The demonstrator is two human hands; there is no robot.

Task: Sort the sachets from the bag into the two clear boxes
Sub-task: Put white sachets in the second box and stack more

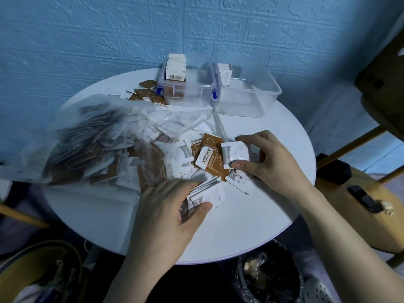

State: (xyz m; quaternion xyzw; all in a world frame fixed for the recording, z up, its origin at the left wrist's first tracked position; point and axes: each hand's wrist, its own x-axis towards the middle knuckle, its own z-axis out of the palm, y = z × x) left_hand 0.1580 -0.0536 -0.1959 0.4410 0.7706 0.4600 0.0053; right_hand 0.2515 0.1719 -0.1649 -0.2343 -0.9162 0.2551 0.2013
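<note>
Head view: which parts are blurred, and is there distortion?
Head view: the plastic bag at left and the left hand are smeared by motion blur; the right hand and its white sachet look sharper; the wide lens bends the table edge.

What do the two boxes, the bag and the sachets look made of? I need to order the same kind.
Left box and right box: likely rigid clear plastic, since the sachets standing inside show through. Bag: thin, glossy, wrinkled clear film. Sachets: seemingly matte printed paper, brown and white, though a coated film can't be ruled out.
</note>
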